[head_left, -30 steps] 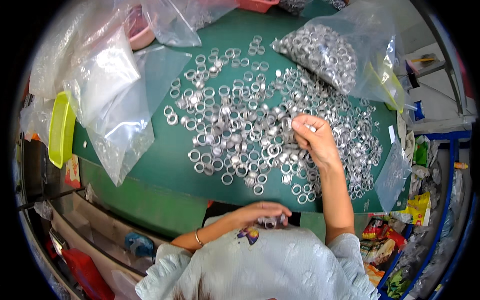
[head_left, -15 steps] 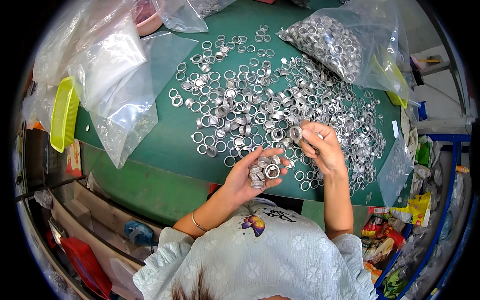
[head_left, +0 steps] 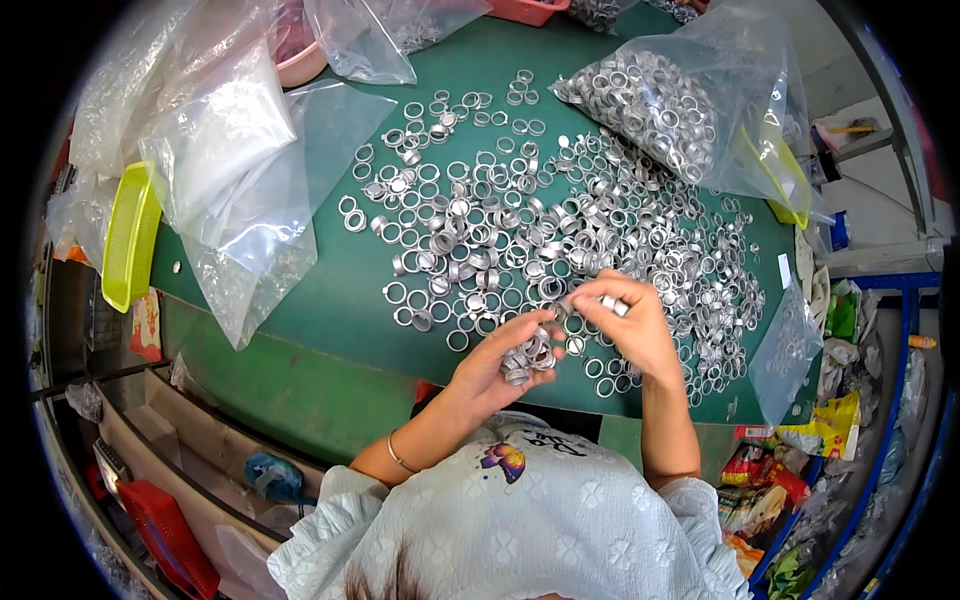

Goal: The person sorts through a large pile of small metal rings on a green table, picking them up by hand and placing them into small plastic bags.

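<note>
My left hand [head_left: 482, 372] is cupped palm up near the table's front edge, its fingers curled round several grey metal rings [head_left: 526, 358]. Just to its right, my right hand [head_left: 640, 330] pinches one metal ring [head_left: 563, 308] between thumb and fingertips. Another short, silvery ring [head_left: 614, 306] is tucked in the curled fingers of that same hand. Beyond both hands, a wide spread of loose metal rings [head_left: 455, 218] covers the middle and right of the green table [head_left: 345, 290]. Some rings stand on edge and others lie flat; a few look stacked.
A clear bag full of rings [head_left: 650, 100] lies at the back right. Empty-looking plastic bags [head_left: 250, 215] cover the left side, beside a yellow-green basket [head_left: 130, 240]. Pink containers [head_left: 303, 66] stand at the back. Blue shelving [head_left: 905, 400] with packets is at the right.
My right hand has moved left and nearer, bringing its pinched ring close to my left hand. The fingers of my left hand have closed more over its rings. The view has shifted slightly.
</note>
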Tool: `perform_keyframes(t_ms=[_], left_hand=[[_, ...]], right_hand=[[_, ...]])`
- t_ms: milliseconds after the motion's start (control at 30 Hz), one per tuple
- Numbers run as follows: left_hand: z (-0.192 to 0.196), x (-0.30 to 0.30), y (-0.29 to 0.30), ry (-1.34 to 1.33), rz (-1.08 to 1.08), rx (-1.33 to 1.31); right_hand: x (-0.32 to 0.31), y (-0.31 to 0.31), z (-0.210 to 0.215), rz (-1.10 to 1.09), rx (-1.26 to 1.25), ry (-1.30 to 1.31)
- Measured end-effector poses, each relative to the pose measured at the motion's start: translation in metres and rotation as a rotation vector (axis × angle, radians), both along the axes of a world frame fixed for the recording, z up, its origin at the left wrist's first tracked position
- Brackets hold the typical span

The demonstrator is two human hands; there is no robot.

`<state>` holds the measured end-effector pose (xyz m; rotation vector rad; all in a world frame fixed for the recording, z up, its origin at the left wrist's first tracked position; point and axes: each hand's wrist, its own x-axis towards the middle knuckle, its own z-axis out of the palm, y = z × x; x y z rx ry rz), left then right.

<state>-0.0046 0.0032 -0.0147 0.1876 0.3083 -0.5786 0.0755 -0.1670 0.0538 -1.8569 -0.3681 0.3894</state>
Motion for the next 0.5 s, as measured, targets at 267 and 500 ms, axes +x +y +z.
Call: perform_keyframes(t_ms=[267,500], left_hand=[[-0.007,-0.004,0.002,0.072,-0.022,-0.044],[0.002,-0.005,0.000,0.090,-0.041,0.008]], right_hand=[[0.076,0.014,-0.041,-0.143,-0.222,-0.496],[0.133,0.053,-0.060,-0.038,-0.814,-0.672]])
